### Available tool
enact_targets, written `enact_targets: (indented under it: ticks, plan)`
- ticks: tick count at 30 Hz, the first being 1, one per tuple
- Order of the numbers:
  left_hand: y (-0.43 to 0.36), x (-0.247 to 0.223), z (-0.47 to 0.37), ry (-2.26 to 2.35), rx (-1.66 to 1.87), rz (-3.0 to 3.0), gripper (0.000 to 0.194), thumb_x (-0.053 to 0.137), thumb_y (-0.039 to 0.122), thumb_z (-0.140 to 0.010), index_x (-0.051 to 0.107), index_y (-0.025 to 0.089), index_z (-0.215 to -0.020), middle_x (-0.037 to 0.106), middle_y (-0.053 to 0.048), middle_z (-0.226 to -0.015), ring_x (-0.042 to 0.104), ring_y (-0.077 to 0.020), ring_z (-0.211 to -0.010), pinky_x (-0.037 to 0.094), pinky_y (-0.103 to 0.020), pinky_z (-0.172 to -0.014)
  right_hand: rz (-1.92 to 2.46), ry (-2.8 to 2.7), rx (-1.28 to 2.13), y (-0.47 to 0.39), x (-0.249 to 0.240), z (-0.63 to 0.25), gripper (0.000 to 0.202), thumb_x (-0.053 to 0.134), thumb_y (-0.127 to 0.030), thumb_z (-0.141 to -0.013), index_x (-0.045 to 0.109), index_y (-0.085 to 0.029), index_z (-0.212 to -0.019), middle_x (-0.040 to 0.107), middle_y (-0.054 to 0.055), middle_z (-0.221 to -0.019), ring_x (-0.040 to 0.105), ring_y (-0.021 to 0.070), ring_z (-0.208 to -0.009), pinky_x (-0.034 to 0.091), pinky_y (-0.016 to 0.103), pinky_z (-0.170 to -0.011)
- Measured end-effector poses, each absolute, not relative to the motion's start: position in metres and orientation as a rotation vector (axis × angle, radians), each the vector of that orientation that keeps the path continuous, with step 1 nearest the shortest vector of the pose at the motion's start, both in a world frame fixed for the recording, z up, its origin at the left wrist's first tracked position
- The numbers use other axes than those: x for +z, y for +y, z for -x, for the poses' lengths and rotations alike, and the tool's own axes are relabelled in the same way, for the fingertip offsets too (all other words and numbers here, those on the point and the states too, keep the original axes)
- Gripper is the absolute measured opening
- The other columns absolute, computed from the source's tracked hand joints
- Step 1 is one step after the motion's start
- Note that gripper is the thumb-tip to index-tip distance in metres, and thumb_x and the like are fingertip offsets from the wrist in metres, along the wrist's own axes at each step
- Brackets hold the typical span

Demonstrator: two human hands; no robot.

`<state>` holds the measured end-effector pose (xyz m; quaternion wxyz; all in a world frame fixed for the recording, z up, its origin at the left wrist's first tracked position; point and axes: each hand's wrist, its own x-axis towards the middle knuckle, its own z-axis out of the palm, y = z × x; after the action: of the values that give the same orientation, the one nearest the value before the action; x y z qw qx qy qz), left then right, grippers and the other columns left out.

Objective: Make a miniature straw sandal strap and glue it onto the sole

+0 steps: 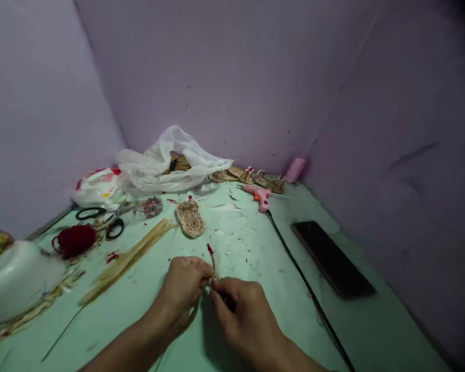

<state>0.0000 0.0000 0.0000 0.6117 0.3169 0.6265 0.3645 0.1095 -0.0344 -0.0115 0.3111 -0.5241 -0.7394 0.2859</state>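
My left hand point(186, 284) is closed in a pinch on a thin straw-coloured fibre cord point(213, 266), which looks braided or twisted. Its upper end stands above my fingers and carries a red tie point(210, 250). Close beside it, my right hand point(242, 307) pinches the same cord just below that end; the fingertips of both hands nearly meet. The rest of the cord runs down behind my left hand, partly hidden. Beyond my hands lies a small woven sole-shaped piece point(191, 219), with a bundle of flat straw fibre point(127, 261) to its left.
On the green table point(232, 217) lie a pink glue gun point(261, 196) with a black cord, a dark phone point(333, 258), scissors point(114, 219), red yarn point(76, 241) and a bead container point(152, 206). A white plastic bag point(174, 155) and woven pieces point(251, 177) sit by the wall. A white container point(19, 281) stands left.
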Motion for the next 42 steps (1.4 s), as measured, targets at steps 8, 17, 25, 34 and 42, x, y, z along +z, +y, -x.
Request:
enact_targets:
  ticks: [8, 17, 25, 34, 42]
  plan:
    - [0.002, -0.017, 0.006, 1.604, 0.757, -1.333, 0.016, 0.044, 0.019, -0.063, 0.039, 0.018, -0.047, 0.038, 0.004, -0.046, 0.036, -0.0103, -0.048, 0.026, -0.021, -0.046, 1.264, -2.068, 0.725, -0.033, -0.013, -0.117, 0.020, 0.044, -0.016, -0.074, 0.063, -0.013, -0.069, 0.061, 0.005, -0.058, 0.052, 0.0131, -0.050, 0.037, 0.022, -0.048]
    - [-0.012, -0.002, 0.000, 1.751, 0.373, -1.848, 0.016, 0.036, 0.020, -0.077, 0.043, 0.019, -0.062, 0.051, -0.001, -0.060, 0.045, -0.0151, -0.057, 0.028, -0.026, -0.055, 1.404, -1.254, 1.256, 0.001, -0.009, -0.131, 0.025, 0.058, -0.035, -0.069, 0.061, -0.012, -0.058, 0.057, 0.001, -0.050, 0.048, 0.0100, -0.045, 0.037, 0.022, -0.046]
    - [-0.018, 0.000, 0.004, 1.224, 0.623, -2.079, 0.023, 0.034, 0.021, -0.082, 0.046, 0.018, -0.063, 0.051, 0.000, -0.060, 0.045, -0.0124, -0.056, 0.032, -0.024, -0.056, 1.122, -0.434, 1.919, 0.002, -0.008, -0.127, 0.025, 0.048, -0.015, -0.071, 0.053, -0.011, -0.047, 0.046, -0.002, -0.037, 0.038, 0.0041, -0.032, 0.029, 0.015, -0.035]
    - [-0.013, -0.004, 0.002, 1.332, 0.782, -1.609, 0.023, 0.042, 0.029, -0.077, 0.045, 0.017, -0.057, 0.047, 0.002, -0.053, 0.043, -0.0112, -0.052, 0.033, -0.021, -0.050, 1.025, -0.541, 2.028, 0.002, -0.006, -0.131, 0.022, 0.056, -0.030, -0.075, 0.059, -0.010, -0.065, 0.056, 0.002, -0.055, 0.050, 0.0084, -0.049, 0.043, 0.021, -0.053]
    - [-0.001, -0.007, 0.007, 1.372, 0.739, -1.419, 0.017, 0.048, 0.028, -0.066, 0.051, 0.014, -0.055, 0.048, 0.001, -0.052, 0.040, -0.0107, -0.052, 0.031, -0.022, -0.049, 1.315, -1.052, 1.664, -0.006, -0.014, -0.125, 0.027, 0.071, -0.033, -0.057, 0.057, -0.011, -0.049, 0.048, -0.003, -0.042, 0.034, 0.0042, -0.040, 0.024, 0.021, -0.044]
